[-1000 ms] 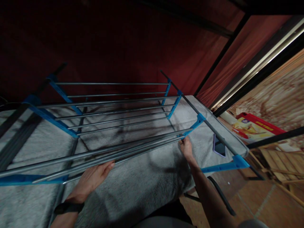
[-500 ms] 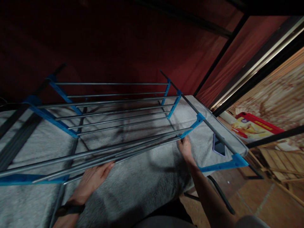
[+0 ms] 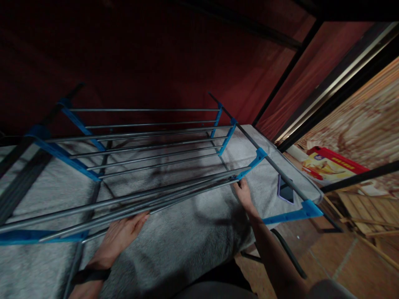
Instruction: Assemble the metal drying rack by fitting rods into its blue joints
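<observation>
A rack frame with blue plastic brackets [image 3: 81,164] and grey metal rods [image 3: 149,146] lies on a grey cloth-covered surface. In front of it, several loose-ended rods [image 3: 124,209] run together from the lower left to a blue bracket [image 3: 251,169] on the right. My left hand [image 3: 126,232], with a dark band at the wrist, is closed around these rods near their middle; its fingertips are hidden beneath them. At the bracket's lower end, my right hand [image 3: 243,193] pinches the rod ends, its fingers partly hidden.
A phone [image 3: 286,190] lies on the grey cloth [image 3: 174,245] right of my right hand. Another blue bracket [image 3: 289,214] juts from the dark side pole [image 3: 277,168]. Beyond are a red and yellow box [image 3: 335,164] and wooden slats [image 3: 364,214]. A red wall sheet [image 3: 149,62] hangs behind.
The view has shifted slightly, so the rack and phone appear a little further left. Both hands keep their places on the rods.
</observation>
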A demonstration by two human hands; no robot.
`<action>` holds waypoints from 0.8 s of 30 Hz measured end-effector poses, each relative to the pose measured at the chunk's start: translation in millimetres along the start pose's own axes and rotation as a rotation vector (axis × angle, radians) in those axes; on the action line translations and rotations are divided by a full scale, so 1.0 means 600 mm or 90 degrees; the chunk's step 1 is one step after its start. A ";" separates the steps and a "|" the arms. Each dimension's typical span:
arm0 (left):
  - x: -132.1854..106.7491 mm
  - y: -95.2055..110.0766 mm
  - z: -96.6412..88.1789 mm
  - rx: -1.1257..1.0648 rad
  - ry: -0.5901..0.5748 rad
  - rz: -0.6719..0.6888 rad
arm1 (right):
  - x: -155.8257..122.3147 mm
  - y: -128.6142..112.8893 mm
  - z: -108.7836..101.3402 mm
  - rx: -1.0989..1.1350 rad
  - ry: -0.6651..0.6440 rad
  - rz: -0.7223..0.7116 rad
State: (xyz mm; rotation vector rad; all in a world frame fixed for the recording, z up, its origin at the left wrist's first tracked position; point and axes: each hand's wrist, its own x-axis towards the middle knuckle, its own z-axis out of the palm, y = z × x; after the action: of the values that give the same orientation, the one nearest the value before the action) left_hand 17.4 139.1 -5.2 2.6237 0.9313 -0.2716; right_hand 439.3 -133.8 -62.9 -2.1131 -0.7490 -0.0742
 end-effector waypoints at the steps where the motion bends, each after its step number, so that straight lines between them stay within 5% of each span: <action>1: 0.000 0.001 -0.001 0.001 0.000 -0.001 | 0.000 0.001 0.000 0.009 0.003 0.007; 24: 0.007 -0.021 0.024 0.035 0.036 0.018 | -0.001 0.013 0.007 0.028 -0.014 -0.013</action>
State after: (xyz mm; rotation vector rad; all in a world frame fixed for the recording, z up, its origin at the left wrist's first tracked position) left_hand 11.3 145.2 -23.1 2.7062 0.9161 -0.2204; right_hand 442.2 -134.2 -71.5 -2.0671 -0.7779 -0.0455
